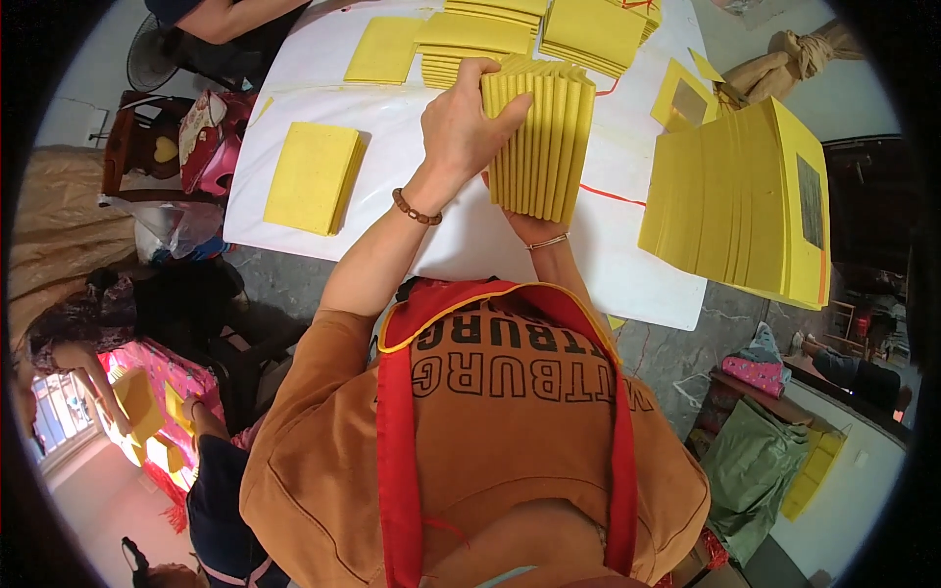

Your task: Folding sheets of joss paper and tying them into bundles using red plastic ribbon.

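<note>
Upright above the white table, I hold a thick bundle of yellow folded paper packets, their folded edges facing me. My left hand is closed on its upper left side, thumb across the front edges. From below, my right hand grips the bottom of the bundle; most of its fingers are hidden behind it. A smaller stack of yellow packets lies flat to the left. At the right stands a large row of yellow packets, fanned slightly, with a dark panel on its end one.
Several more yellow stacks lie at the far side, near another person's arm. A red string runs across the table. At lower left, other people handle yellow pieces on a pink-covered table. A green bag sits at lower right.
</note>
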### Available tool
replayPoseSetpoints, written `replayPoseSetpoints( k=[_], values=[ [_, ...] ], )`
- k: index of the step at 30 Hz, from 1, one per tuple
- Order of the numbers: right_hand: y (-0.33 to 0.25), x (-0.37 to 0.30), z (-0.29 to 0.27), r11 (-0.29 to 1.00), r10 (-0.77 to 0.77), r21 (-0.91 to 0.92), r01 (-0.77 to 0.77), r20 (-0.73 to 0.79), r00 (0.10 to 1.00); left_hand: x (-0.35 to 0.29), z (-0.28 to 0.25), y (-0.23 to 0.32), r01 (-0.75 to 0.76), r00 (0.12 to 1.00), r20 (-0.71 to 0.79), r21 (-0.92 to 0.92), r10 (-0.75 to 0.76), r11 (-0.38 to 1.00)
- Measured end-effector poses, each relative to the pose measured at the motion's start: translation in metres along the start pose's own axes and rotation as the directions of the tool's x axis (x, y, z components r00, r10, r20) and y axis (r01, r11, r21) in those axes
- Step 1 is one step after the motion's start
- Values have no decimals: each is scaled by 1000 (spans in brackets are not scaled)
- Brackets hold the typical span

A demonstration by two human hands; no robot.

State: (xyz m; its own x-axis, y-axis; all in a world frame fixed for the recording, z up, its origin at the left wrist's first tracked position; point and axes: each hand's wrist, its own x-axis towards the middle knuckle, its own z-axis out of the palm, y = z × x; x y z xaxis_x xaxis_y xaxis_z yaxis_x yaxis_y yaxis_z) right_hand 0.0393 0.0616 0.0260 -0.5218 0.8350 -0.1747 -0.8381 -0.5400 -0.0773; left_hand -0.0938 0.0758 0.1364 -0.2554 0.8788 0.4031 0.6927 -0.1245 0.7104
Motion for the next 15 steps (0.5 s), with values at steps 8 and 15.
replayPoseSetpoints(
  k=[8,15],
  values=[
    [-1,1,-1,1000,-24,-6,24,-4,1000,-1,-1,3,11,999,41,40,-12,999],
    [1,-2,3,997,-63,-55,61,-40,997,-1,-4,3,110,983,144,30,-113,993]
  ],
)
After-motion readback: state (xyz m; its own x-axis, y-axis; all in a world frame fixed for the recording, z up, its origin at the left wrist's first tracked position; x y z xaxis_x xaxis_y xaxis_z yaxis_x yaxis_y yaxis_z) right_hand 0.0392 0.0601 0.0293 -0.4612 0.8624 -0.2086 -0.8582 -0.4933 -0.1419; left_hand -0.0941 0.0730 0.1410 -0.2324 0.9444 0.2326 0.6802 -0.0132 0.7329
